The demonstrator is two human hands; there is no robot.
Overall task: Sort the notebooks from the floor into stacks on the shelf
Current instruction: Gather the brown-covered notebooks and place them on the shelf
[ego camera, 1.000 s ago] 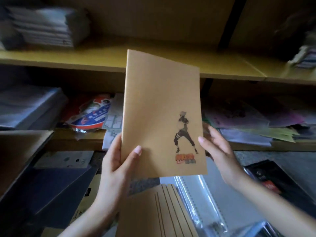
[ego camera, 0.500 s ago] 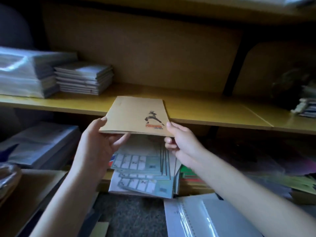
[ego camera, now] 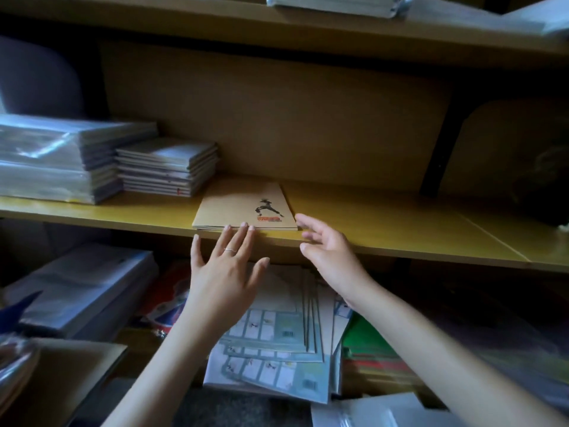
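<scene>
**Brown notebook down flat on the shelf, both hands loose**

So here's where you were. The brown notebook (ego camera: 243,211) lay flat on the yellow shelf (ego camera: 400,238), right at the front edge, with the little printed figure and orange logo facing up near its right side. It sat just to the right of the grey stack (ego camera: 167,166), apart from it, and that stack was just beside the plastic-wrapped pile (ego camera: 55,158) further left.

Your left hand (ego camera: 224,272) was below the shelf edge, palm away from you. Its fingers (ego camera: 243,234) were straight and a bit spread, with the three middle tips touching the notebook's near edge. There was a thin ring (ego camera: 230,249) on one of them.

Your right hand (ego camera: 326,251) was just beside the notebook's near right corner, fingers relaxed and spread, gripping nothing. Honestly couldn't tell if a fingertip was touching the corner or not.

Down on the lower shelf under your arms there was a messy pile of sheets (ego camera: 277,343) with grids printed on them.
</scene>
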